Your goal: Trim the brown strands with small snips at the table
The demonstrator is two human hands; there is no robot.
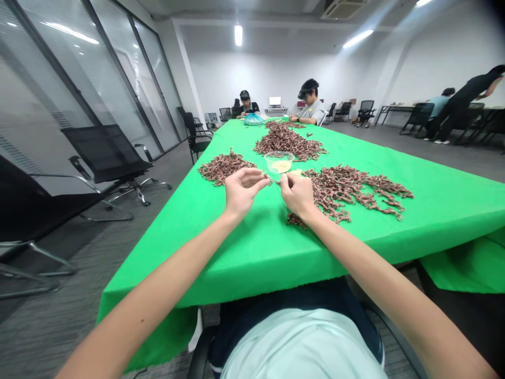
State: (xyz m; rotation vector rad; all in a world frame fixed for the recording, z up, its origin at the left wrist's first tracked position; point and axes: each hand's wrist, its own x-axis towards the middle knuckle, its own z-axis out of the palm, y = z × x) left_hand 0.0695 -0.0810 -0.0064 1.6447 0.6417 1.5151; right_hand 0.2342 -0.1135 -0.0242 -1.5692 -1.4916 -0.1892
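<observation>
A slender piece (274, 181), too small to identify, bridges the left hand (245, 192) and right hand (296, 195), each pinching it above a green-covered bench (221, 247); just beyond stands a clear tub (269, 162), brown knobbly heaps (335, 189) around.

Between the two forearms I see the green surface (236, 250) lying bare to its near edge, room enough for the left hand (243, 192) to draw back. Straight ahead, the clear tub (272, 161) stands in the way, the middle heap (288, 141) right behind it. The left heap (224, 168) blocks forward-left; the right heap (341, 187) crowds the right hand (295, 190).
</observation>
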